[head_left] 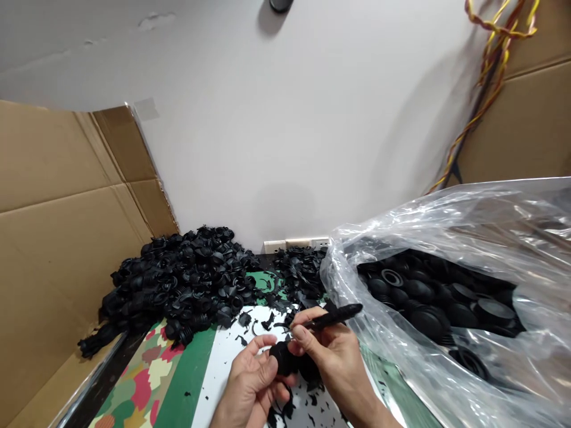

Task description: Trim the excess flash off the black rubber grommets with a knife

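Low in the middle, my left hand [252,380] is closed around a round black rubber piece [281,358], pinched between thumb and fingers. My right hand [334,356] is wrapped round a slim tool with a black handle [341,315], held like a pen just above the rubber piece. The handle's end points up and right; its working tip is too small to make out. Both hands meet over a white board [227,351] strewn with black rubber scraps [267,323]. More dark pieces lie beneath the hands, partly hidden.
A large heap of ribbed black rubber parts [187,279] rises at the left, beside a cardboard panel [66,238]. Behind the hands is a smaller scrap pile [303,270]. A clear plastic bag [352,249] holds round black parts [428,297] at the right. Twisted wires [491,77] hang at the upper right.
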Demonstrator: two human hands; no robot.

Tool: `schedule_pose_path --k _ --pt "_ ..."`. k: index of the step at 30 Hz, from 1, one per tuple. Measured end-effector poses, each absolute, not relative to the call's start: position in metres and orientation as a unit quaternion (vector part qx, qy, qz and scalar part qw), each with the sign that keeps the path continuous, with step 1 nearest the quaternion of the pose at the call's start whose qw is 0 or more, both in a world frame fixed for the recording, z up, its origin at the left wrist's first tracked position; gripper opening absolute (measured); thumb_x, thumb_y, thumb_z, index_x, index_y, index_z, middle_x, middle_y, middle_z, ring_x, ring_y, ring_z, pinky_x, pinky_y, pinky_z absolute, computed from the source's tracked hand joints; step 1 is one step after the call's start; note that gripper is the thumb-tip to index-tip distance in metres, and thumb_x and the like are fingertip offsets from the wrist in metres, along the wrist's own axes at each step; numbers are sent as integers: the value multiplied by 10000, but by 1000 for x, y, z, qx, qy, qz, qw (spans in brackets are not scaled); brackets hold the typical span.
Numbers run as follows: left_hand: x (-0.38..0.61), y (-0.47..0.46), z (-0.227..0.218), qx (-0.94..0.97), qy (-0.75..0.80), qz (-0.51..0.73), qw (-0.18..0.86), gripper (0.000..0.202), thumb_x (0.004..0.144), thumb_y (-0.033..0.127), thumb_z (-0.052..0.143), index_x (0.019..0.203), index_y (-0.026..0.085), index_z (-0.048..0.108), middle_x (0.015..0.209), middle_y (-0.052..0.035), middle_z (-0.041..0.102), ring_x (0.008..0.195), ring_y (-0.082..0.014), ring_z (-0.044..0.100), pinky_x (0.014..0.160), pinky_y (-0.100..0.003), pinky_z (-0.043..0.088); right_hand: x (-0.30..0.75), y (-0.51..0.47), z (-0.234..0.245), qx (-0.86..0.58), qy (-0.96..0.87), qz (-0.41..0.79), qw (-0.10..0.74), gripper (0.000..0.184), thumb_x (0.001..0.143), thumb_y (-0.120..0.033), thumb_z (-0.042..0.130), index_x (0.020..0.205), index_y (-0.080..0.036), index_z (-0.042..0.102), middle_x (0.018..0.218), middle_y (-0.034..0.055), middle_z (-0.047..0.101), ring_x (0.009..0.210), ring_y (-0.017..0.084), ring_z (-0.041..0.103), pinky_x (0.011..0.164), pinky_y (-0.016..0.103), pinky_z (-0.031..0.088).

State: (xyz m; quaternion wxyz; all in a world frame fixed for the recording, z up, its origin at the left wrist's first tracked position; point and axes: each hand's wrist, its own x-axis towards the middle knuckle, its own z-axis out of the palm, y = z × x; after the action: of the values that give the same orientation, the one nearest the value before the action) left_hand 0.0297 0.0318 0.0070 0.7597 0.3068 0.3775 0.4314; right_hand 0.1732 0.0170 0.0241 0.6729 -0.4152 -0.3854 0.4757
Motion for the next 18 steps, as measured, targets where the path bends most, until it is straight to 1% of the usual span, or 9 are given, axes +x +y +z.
schedule_pose_path --k 2,6,11,14,18 --pt "29 33 8 299 387 437 754 367 623 204 794 943 116 638 637 -77 687 516 -147 628 434 -189 468 176 17 24 -415 -370 456 695 282 666 -417 717 737 -169 604 559 -24 567 515 145 555 512 257 450" --pt "28 34 10 291 392 449 749 303 637 189 785 894 79 670 600 -103 692 516 -152 639 451 -191 490 179 16 23 -422 -340 435 719 265 658 -403 732 697 -169 613 512 -39 545 479 118 511 488 228 405" --pt "29 33 12 285 389 463 744 293 603 195 805 857 95 697 689 -85 702 548 -162 653 438 -203 505 176 15 22 -420 -338 449 712 304 623 -434 748 697 -160 639 507 -27 554 476 127 508 475 231 401" --pt "29 33 11 287 387 465 743 322 576 219 822 848 97 701 680 -83 701 539 -164 650 422 -200 496 176 16 20 -411 -353 455 707 302 632 -433 740 704 -157 643 510 -20 547 481 134 502 474 243 407" --pt "29 33 9 299 383 458 744 354 557 250 832 847 100 696 656 -86 697 512 -163 638 375 -186 461 176 16 18 -401 -397 469 680 278 647 -414 731 720 -161 639 546 -14 564 494 136 518 473 240 418"
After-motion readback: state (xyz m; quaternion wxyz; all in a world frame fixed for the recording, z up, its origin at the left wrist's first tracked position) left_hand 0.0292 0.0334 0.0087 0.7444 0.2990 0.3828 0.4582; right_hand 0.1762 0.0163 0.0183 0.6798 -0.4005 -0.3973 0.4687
